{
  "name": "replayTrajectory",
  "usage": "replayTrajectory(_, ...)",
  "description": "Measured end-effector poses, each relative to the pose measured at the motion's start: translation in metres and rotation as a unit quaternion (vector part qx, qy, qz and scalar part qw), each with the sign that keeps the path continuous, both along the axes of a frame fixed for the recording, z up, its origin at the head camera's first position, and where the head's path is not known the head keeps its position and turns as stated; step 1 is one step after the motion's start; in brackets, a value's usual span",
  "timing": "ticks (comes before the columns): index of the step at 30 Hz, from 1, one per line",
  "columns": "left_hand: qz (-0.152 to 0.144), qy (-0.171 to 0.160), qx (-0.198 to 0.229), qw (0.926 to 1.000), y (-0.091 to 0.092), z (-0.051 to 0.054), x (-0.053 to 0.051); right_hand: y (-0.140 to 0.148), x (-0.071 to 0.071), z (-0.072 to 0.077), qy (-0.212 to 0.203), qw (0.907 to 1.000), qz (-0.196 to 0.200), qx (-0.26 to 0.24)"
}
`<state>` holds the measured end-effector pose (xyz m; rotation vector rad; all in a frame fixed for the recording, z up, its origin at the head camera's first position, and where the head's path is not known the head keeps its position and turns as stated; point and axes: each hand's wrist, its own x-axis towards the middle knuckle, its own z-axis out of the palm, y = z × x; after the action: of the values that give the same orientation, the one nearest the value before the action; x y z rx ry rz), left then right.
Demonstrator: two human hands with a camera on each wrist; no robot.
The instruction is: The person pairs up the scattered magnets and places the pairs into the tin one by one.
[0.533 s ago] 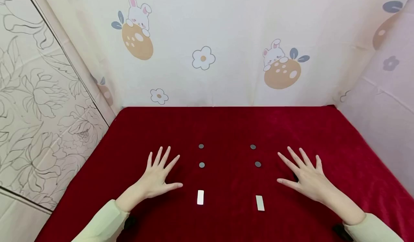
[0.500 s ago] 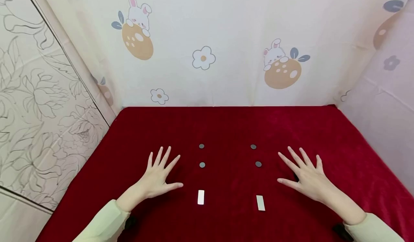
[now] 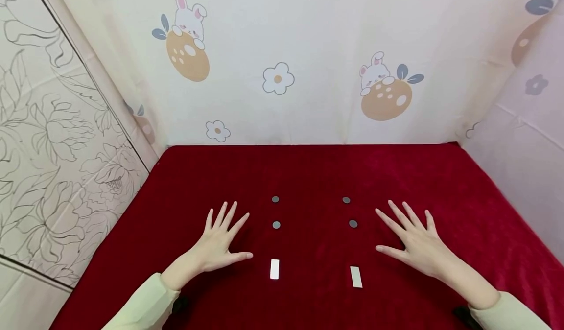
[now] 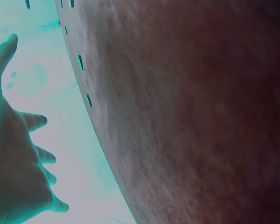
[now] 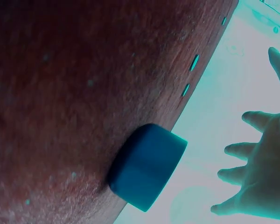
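Observation:
My left hand [image 3: 217, 247] is held palm down over the red cloth, fingers spread, holding nothing. My right hand [image 3: 416, 244] mirrors it on the other side, also spread. Between them lie two small white rectangular pieces, a left one [image 3: 274, 269] near my left thumb and a right one [image 3: 356, 277]. Farther off are flat grey discs in two columns: a left pair, far disc [image 3: 275, 199] and near disc [image 3: 276, 225], and a right pair, far disc [image 3: 346, 200] and near disc [image 3: 353, 223]. In the right wrist view, a dark blue block [image 5: 149, 165] stands on the cloth; the head view hides it.
Red velvety cloth [image 3: 308, 173] covers the table. A pale curtain [image 3: 326, 36] with rabbit prints hangs behind its far edge. On the left is a panel [image 3: 57, 124] with flower line drawings, and another pale curtain [image 3: 524, 149] is on the right.
My left hand has shifted slightly right and toward me. My right hand has moved slightly left. The discs and white pieces keep their places on the cloth.

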<state>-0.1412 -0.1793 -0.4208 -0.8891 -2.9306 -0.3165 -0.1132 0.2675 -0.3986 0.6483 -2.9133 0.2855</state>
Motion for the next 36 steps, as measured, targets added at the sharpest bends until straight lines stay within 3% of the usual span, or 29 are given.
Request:
replayTrajectory(6, -0.030, -0.027, 0.022, 0.9989, 0.005, 0.003, 0.001, -0.004, 0.002, 0.001, 0.000, 0.9992, 0.027, -0.029)
replayTrajectory(16, -0.061, -0.010, 0.049, 0.9969, 0.012, 0.005, 0.003, -0.010, 0.006, 0.004, -0.029, 0.9950, 0.057, -0.077)
replayTrajectory(25, -0.085, -0.072, 0.107, 0.9879, 0.020, 0.003, 0.005, -0.018, 0.010, 0.003, -0.031, 0.9908, 0.084, -0.102)
replayTrajectory(32, -0.072, -0.122, 0.125, 0.9819, 0.026, 0.005, 0.009, -0.023, 0.011, 0.000, -0.035, 0.9864, 0.102, -0.124)
replayTrajectory(36, -0.071, -0.133, 0.127, 0.9804, 0.031, 0.004, 0.011, -0.024, 0.013, -0.002, -0.036, 0.9850, 0.111, -0.127)
